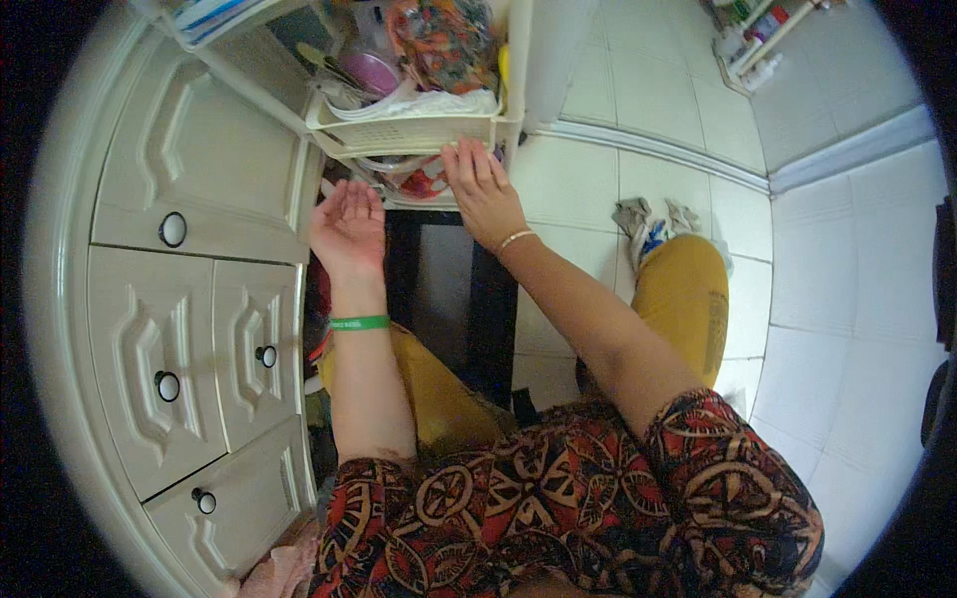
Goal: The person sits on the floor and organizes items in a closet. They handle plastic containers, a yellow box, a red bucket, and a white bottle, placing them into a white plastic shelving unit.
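Observation:
Palm up and empty, my left hand (349,223) reaches toward the left front of a cream plastic storage rack, its fingers stretched out. My right hand (482,190) lies palm down, its fingertips at the lower front edge of the upper cream basket (404,137); whether they grip it cannot be told. Inside that basket are a pink round item (370,72), clear plastic bags and a bag of orange and dark pieces (445,48). The lower basket (422,200) holds red and white items, partly hidden by my right hand. Below my hands stands a dark glossy panel (430,299).
A cream cabinet (202,149) with round white knobs runs along the left. White floor tiles (568,187) stretch to the right, up to a metal door track (650,153). Crumpled cloths (635,217) lie beside my right knee (684,291). A corner shelf with bottles (755,60) stands far right.

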`<state>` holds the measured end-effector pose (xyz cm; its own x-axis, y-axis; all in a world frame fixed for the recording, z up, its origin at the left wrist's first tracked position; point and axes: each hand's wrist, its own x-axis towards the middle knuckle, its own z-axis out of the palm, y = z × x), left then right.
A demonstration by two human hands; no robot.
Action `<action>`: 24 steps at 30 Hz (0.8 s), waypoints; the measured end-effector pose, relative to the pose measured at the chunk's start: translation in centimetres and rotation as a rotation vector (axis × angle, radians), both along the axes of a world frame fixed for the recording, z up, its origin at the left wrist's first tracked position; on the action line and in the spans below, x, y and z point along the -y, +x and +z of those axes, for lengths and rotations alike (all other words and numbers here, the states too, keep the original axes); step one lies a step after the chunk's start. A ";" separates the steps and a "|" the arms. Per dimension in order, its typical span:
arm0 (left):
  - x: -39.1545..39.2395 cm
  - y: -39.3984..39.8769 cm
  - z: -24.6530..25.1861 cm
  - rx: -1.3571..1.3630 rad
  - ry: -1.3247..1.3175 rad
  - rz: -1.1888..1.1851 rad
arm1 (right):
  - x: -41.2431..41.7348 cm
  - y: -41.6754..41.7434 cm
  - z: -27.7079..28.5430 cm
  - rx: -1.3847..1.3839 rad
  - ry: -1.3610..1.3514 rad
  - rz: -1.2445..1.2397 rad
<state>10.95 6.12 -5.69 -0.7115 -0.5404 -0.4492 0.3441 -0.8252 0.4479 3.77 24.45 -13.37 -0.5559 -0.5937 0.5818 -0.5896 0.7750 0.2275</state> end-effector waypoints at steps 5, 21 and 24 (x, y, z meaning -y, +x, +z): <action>-0.1 -0.3 -0.1 0.034 0.008 0.047 | 0.0 -0.1 0.0 -0.022 0.001 -0.014; 1.1 0.6 -1.5 0.007 -0.083 0.265 | -0.2 -0.2 -0.1 0.039 -0.005 0.018; 0.6 0.6 -0.7 0.078 -0.052 0.293 | 0.2 0.3 0.0 0.014 -0.029 0.008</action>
